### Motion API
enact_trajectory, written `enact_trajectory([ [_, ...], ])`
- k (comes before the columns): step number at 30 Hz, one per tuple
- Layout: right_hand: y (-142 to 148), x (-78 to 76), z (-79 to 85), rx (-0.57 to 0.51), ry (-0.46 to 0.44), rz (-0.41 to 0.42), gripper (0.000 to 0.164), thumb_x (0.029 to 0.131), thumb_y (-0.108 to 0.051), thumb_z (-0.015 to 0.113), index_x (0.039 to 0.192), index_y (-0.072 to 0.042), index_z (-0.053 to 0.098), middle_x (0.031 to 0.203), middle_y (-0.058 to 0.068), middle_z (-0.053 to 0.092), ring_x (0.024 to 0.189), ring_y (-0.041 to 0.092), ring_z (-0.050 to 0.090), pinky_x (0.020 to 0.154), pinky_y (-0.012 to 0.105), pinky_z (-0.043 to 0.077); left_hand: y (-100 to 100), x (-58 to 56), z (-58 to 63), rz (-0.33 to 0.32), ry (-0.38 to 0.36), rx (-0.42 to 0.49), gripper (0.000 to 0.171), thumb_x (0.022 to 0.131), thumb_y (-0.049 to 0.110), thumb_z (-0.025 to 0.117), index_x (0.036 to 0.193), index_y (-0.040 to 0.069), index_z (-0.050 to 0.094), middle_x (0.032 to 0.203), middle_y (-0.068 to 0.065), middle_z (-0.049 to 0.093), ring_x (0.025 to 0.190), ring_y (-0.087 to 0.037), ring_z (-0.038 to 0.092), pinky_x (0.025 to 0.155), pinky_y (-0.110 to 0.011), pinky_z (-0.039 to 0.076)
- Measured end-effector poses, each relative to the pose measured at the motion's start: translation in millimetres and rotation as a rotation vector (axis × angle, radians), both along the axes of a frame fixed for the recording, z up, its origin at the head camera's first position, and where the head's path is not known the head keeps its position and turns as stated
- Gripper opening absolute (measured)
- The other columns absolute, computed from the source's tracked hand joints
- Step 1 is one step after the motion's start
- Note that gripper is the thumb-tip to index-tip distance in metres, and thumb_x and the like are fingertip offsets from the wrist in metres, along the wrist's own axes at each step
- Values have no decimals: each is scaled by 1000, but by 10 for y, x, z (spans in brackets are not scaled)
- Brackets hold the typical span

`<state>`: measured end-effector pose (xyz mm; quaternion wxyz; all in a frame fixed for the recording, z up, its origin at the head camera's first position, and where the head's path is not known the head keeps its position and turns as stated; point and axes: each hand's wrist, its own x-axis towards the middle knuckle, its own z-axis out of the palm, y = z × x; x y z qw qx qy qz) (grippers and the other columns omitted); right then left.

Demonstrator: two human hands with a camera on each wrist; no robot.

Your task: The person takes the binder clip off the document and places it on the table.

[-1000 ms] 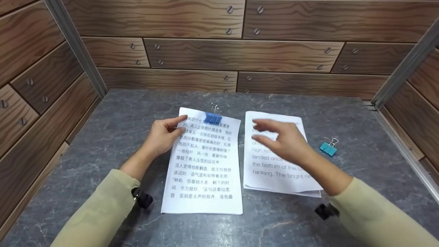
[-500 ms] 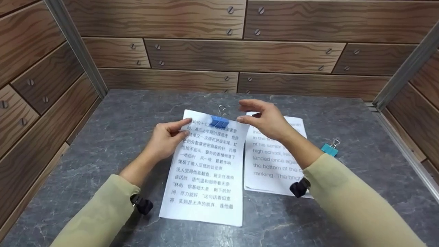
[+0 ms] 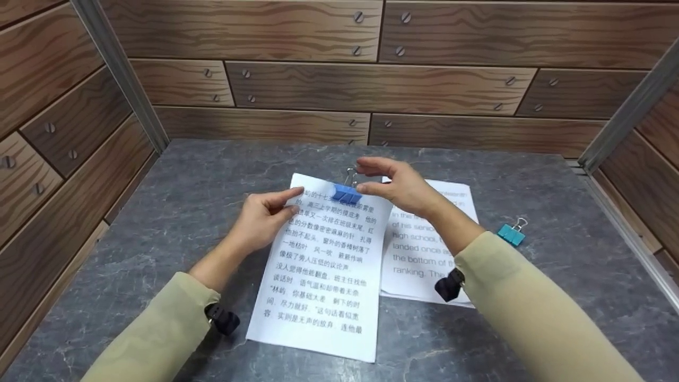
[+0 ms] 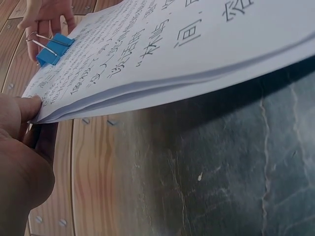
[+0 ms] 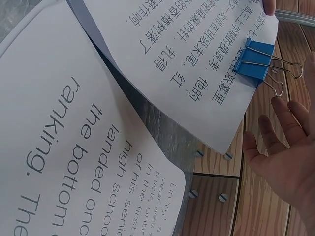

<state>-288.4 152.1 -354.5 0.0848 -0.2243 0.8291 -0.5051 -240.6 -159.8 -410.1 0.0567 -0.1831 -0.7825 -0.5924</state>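
Note:
A stack of sheets with Chinese print (image 3: 321, 276) is raised at its far end, and a blue binder clip (image 3: 346, 194) bites its top edge. My left hand (image 3: 261, 222) pinches the stack's upper left edge, thumb on top and fingers beneath, as the left wrist view shows. Beside the clip hovers my right hand (image 3: 406, 187). In the right wrist view, the right hand's fingers (image 5: 283, 123) are spread just by the clip's wire handles (image 5: 275, 66), with a small gap showing. Both handles stand out from the clip beyond the paper.
To the right lies a second stack with English print (image 3: 416, 254), partly under the right forearm and the raised sheets. A teal binder clip (image 3: 511, 234) lies farther right on the grey marbled table (image 3: 212, 164). Wood-patterned panels (image 3: 297, 85) enclose the table's back and sides.
My right hand has moved left from over the English stack to the blue clip. My left hand has shifted the clipped stack slightly right and tilted its top up.

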Motion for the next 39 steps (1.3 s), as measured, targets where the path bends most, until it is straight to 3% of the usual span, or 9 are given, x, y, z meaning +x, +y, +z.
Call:
enact_trajectory([
  [12, 8, -30, -47, -54, -64, 18, 62, 101, -21, 76, 156, -3, 52, 158, 11, 54, 145, 28, 50, 118, 44, 42, 33, -13, 16, -8, 2, -16, 39, 98, -4, 72, 137, 5, 71, 119, -19, 76, 80, -23, 77, 66, -28, 62],
  [20, -16, -25, -62, -60, -83, 15, 56, 102, -17, 75, 151, 0, 57, 144, 16, 64, 135, 28, 58, 113, 40, 47, 46, -22, 5, -9, 8, -9, 39, 97, -5, 72, 135, 4, 72, 119, -19, 76, 82, -29, 77, 67, -27, 62],
  [30, -68, 19, -65, -71, -79, 0, 52, 107, -20, 68, 151, 3, 55, 139, 18, 66, 128, 27, 62, 109, 37, 50, 39, -29, -8, -1, 12, -24, 39, 97, -5, 72, 135, 4, 72, 120, -19, 76, 82, -29, 77, 67, -27, 62],
  [33, -81, 15, -63, -89, -56, -40, 49, 107, -21, 68, 149, 3, 57, 136, 17, 68, 125, 25, 63, 107, 35, 51, 25, -34, -14, 7, 17, -27, 39, 97, -5, 73, 135, 4, 72, 121, -19, 75, 83, -27, 77, 67, -26, 62],
  [39, -43, 0, -11, -208, 30, -204, 44, 107, -17, 68, 144, 6, 61, 128, 19, 69, 115, 18, 64, 103, 27, 52, -5, -35, -41, 12, -17, -33, 40, 99, -4, 71, 137, 4, 70, 121, -20, 76, 82, -21, 76, 67, -25, 61],
])
